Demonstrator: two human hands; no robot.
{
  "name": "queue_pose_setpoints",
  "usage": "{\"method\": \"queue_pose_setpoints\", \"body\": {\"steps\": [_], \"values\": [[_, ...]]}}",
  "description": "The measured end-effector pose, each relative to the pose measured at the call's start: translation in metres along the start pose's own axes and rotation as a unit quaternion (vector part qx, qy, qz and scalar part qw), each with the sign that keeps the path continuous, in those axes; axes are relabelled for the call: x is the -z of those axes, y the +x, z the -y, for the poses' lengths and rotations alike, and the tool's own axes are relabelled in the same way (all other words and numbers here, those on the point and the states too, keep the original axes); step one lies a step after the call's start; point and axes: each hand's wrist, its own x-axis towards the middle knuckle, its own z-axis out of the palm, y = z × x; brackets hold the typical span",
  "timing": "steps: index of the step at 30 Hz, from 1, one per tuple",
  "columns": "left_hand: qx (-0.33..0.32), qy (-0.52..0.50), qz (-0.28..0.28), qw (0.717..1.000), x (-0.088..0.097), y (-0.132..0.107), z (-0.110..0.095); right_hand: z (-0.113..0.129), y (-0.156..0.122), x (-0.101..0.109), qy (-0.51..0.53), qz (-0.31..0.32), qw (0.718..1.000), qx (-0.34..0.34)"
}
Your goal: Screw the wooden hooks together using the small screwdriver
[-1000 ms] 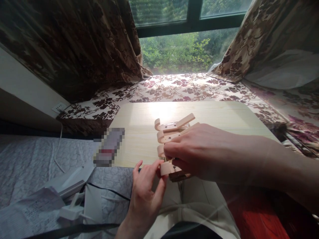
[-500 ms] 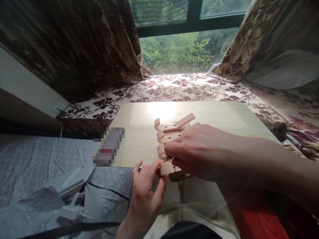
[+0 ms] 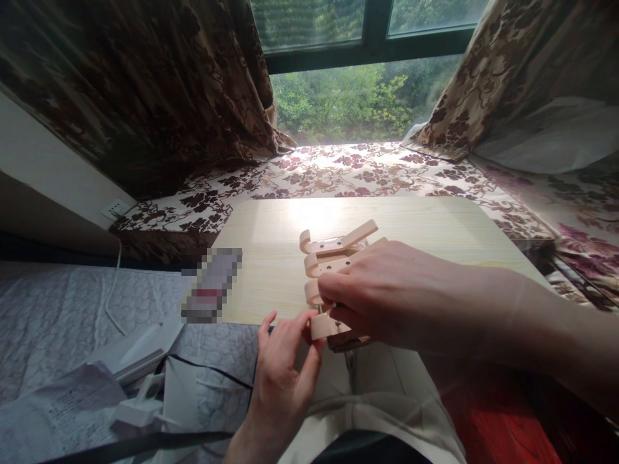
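A pale wooden hook rack (image 3: pixel 331 265) lies across the near edge of the small table, its several curved hooks fixed by dark screws. With thumb and fingers, my left hand (image 3: pixel 287 361) pinches the curled end of the nearest wooden hook (image 3: pixel 321 327). My right hand (image 3: pixel 372 296) is closed over the near part of the rack, covering much of the middle hooks. What those curled fingers hold is hidden. A thin metal shaft (image 3: pixel 320 309) shows in the gap between the two nearest hooks.
The light wood-grain table (image 3: pixel 271 258) carries a blurred-out flat object (image 3: pixel 213 287) at its left. White papers and boxes (image 3: pixel 140 399) with black straps lie on the quilted bed (image 3: pixel 58 309). Beyond the table are a floral-covered ledge (image 3: pixel 348 167), patterned curtains (image 3: pixel 217 84) and a window.
Hardly anything differs. My right hand and forearm have shifted very slightly; my left hand and the rack stay where they were.
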Motion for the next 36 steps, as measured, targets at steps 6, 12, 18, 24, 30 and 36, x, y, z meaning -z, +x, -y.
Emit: {"method": "queue_pose_setpoints", "body": {"steps": [6,12,18,24,30,36], "values": [[0.0,0.001,-0.003,1.0,-0.001,-0.001,0.0,0.002,-0.001,0.004,0.01,0.029,1.0,-0.007],[0.007,-0.005,0.006,1.0,0.001,-0.001,-0.001,0.001,-0.003,-0.002,0.005,0.002,1.0,-0.009],[0.01,0.003,0.004,1.0,0.001,0.0,-0.001,0.003,0.0,0.002,0.005,0.014,1.0,-0.011],[0.012,0.005,0.004,1.0,0.0,-0.001,-0.001,0.004,-0.001,0.006,0.022,0.043,0.999,-0.011],[0.009,0.0,0.002,1.0,0.001,-0.001,-0.001,0.002,0.0,0.002,-0.004,0.029,0.999,-0.032],[0.009,-0.002,0.009,1.0,0.0,-0.002,0.0,0.003,-0.002,0.004,0.03,0.03,0.999,-0.003]]}}
